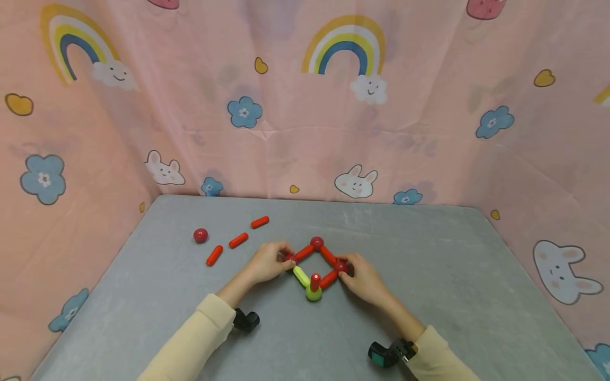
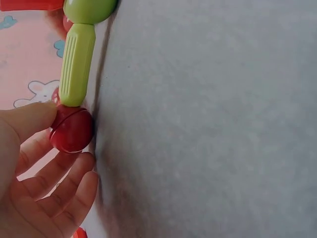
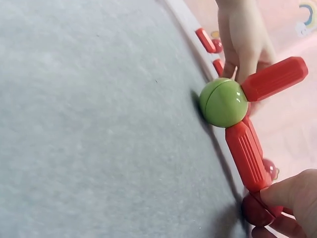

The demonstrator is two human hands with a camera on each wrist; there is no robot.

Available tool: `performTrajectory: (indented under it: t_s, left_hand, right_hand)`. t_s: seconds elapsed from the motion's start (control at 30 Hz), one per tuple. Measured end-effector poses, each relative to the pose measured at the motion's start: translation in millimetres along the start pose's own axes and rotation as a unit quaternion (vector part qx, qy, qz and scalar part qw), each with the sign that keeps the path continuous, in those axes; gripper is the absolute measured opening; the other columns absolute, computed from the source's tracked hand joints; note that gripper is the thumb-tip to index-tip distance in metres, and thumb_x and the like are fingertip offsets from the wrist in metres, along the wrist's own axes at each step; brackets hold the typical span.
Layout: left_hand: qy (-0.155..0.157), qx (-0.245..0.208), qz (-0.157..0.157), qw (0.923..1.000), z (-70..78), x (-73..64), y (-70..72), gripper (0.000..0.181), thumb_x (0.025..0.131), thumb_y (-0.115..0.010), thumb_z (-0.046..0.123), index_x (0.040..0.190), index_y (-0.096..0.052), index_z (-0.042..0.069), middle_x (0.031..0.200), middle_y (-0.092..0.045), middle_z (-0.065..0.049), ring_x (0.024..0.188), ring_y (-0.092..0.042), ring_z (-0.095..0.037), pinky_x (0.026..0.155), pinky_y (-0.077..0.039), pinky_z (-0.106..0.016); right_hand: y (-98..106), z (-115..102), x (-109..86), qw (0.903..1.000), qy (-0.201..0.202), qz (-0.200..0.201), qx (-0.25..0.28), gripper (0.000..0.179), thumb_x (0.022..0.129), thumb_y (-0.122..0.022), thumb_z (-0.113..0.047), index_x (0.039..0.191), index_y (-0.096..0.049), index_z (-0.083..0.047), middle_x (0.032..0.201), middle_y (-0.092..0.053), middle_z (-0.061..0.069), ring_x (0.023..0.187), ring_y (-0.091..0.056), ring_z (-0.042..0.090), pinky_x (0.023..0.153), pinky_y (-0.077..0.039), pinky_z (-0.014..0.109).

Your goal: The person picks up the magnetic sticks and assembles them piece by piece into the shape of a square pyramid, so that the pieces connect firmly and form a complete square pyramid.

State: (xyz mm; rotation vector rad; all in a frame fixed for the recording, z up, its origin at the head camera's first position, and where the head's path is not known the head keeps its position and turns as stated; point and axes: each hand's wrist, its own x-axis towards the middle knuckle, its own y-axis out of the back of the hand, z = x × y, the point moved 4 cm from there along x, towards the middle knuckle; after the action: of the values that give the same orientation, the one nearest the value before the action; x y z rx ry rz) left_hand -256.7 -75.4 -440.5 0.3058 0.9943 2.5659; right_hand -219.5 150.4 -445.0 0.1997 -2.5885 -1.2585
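On the table lies a four-sided frame of balls and rods: red balls at the back point(image 1: 316, 243), left and right, and a green ball point(image 1: 313, 293) at the front. Three sides are red rods; the front-left side is a yellow-green rod point(image 2: 77, 64). One more red rod point(image 3: 275, 79) sticks up from the green ball. My left hand point(image 1: 270, 262) holds the left red ball point(image 2: 73, 130) between thumb and fingers. With thumb and fingers, my right hand point(image 1: 364, 278) grips the right red ball point(image 3: 257, 210), partly hidden by the fingers.
Left of the frame lie a loose red ball point(image 1: 200, 235) and three loose red rods, the nearest rod point(image 1: 214, 255) close to my left forearm. The grey table point(image 1: 452, 275) meets a pink patterned cloth point(image 1: 295, 148) at its back and sides.
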Motion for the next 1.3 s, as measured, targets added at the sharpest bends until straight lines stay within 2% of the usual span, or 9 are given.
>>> performTrajectory:
  t_s: [0.2,0.43,0.63,0.77,0.9,1.07,1.3]
  left_hand:
    - [0.001,0.014,-0.004,0.9999,1.0,-7.9,0.8,0.015,0.082,-0.068,0.014,0.095,-0.065,0.009,0.084,-0.064,-0.001,0.065,-0.055,-0.008,0.054,-0.045,-0.023]
    - [0.001,0.016,-0.005,0.9999,3.3,-16.0,-0.2,0.018,0.081,-0.069,0.016,0.097,-0.064,0.011,0.085,-0.063,0.001,0.064,-0.054,-0.007,0.053,-0.045,-0.023]
    - [-0.001,0.007,-0.005,1.0000,-0.1,-18.7,0.5,0.019,0.082,-0.068,0.015,0.100,-0.065,0.011,0.087,-0.064,0.000,0.063,-0.055,-0.007,0.052,-0.045,-0.023]
    - [0.004,-0.003,0.004,1.0000,-1.0,-22.0,6.1,0.022,0.082,-0.067,0.014,0.104,-0.065,0.009,0.096,-0.065,-0.003,0.070,-0.060,-0.009,0.056,-0.048,-0.024]
    - [0.007,-0.007,0.034,0.9994,-0.7,-27.3,20.0,0.024,0.083,-0.067,0.013,0.106,-0.065,0.008,0.103,-0.065,-0.006,0.081,-0.061,-0.011,0.065,-0.049,-0.026]
    - [0.017,-0.004,0.092,0.9956,-2.9,-34.9,44.3,0.024,0.082,-0.068,0.014,0.105,-0.066,0.007,0.103,-0.065,-0.007,0.083,-0.061,-0.015,0.071,-0.050,-0.030]
    - [0.041,0.004,0.167,0.9851,-19.2,-47.8,77.3,0.022,0.082,-0.068,0.013,0.104,-0.066,0.006,0.103,-0.065,-0.010,0.087,-0.061,-0.021,0.074,-0.050,-0.036]
  right_hand:
    - [-1,3,6.5,1.0000,-0.009,-0.003,0.001,0.033,0.080,-0.065,-0.005,0.112,-0.062,-0.004,0.103,-0.060,0.011,0.092,-0.058,0.024,0.080,-0.048,0.043]
    - [-1,4,10.5,0.9997,-0.021,-0.005,0.013,0.033,0.082,-0.064,-0.006,0.114,-0.062,-0.005,0.107,-0.059,0.013,0.097,-0.057,0.026,0.084,-0.046,0.043]
    - [-2,4,9.8,0.9995,-0.026,-0.004,0.018,0.033,0.082,-0.063,-0.006,0.115,-0.061,-0.005,0.107,-0.059,0.012,0.093,-0.057,0.023,0.082,-0.047,0.042]
    - [-2,4,10.4,0.9995,-0.024,-0.002,0.020,0.033,0.082,-0.063,-0.006,0.115,-0.061,-0.005,0.107,-0.059,0.012,0.091,-0.056,0.022,0.081,-0.047,0.041]
    - [-2,4,10.8,0.9996,-0.021,0.000,0.018,0.032,0.082,-0.063,-0.005,0.114,-0.061,-0.005,0.106,-0.059,0.011,0.091,-0.056,0.022,0.080,-0.046,0.041]
    - [-3,3,11.1,0.9996,-0.022,0.001,0.019,0.032,0.083,-0.063,-0.005,0.115,-0.061,-0.005,0.107,-0.059,0.011,0.092,-0.056,0.022,0.081,-0.046,0.041]
    - [-2,4,9.9,0.9997,-0.019,0.002,0.016,0.032,0.082,-0.063,-0.004,0.114,-0.061,-0.005,0.107,-0.059,0.012,0.091,-0.056,0.023,0.081,-0.046,0.042]
